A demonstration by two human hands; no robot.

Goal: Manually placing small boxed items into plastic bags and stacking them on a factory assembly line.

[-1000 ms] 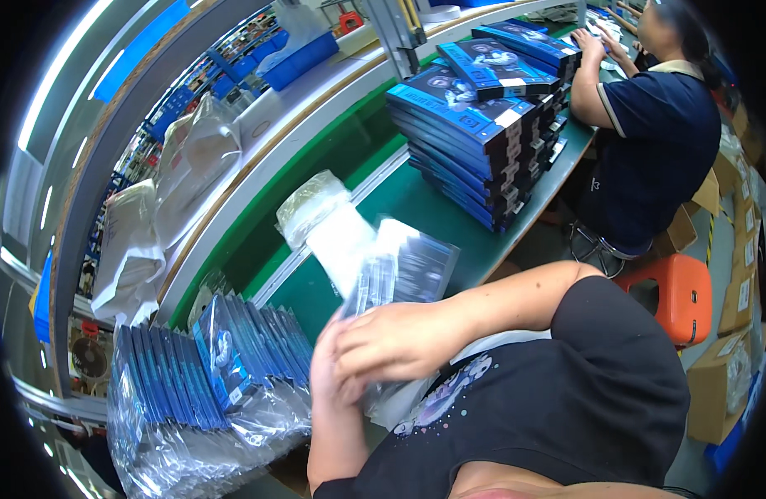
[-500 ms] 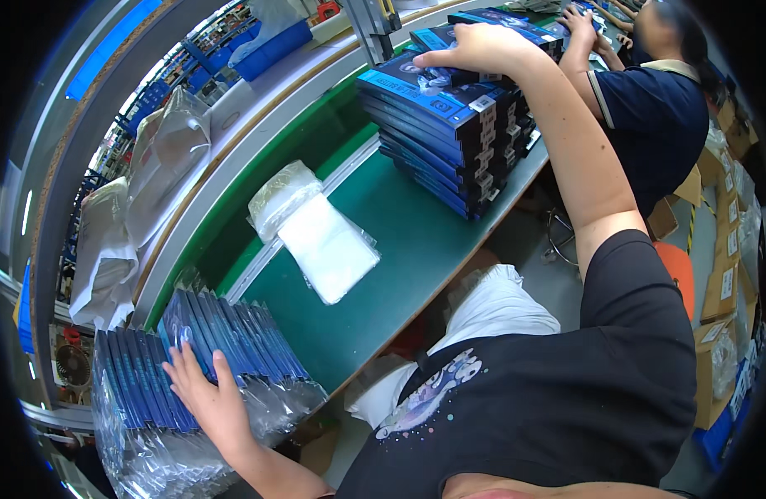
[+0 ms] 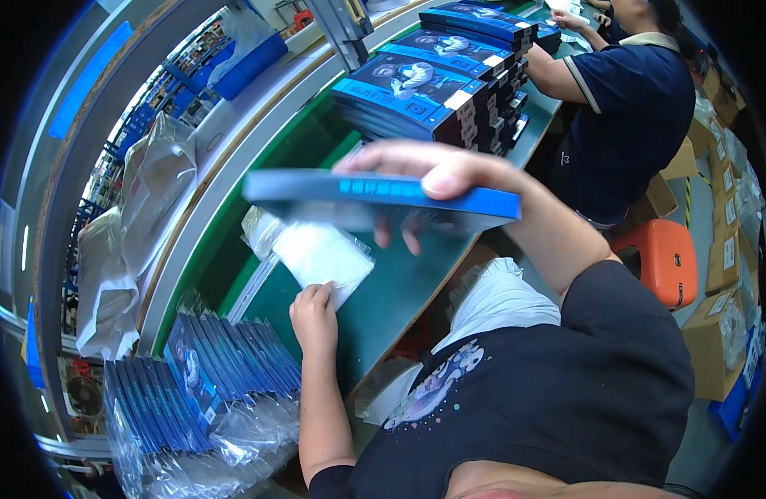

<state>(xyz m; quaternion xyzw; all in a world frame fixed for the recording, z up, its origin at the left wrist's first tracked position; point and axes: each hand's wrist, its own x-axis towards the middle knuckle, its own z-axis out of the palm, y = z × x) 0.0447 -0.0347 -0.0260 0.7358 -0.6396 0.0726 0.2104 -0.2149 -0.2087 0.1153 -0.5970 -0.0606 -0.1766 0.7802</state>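
Your right hand (image 3: 437, 179) sits upper centre of the frame, raised, thumb on top and fingers curled beneath, clamped in a flat pinch. Right forearm runs down to the right, elbow bent. Your left hand (image 3: 314, 316) lies lower, left of centre, palm down, fingers loosely bent, fingertips pressing. Left forearm drops straight to the bottom edge.

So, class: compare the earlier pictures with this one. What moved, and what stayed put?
The right hand took a blue box from the stacks and brought it toward the body. The left hand moved from the wrapped boxes to the clear bags. The stacks and the green table stayed.
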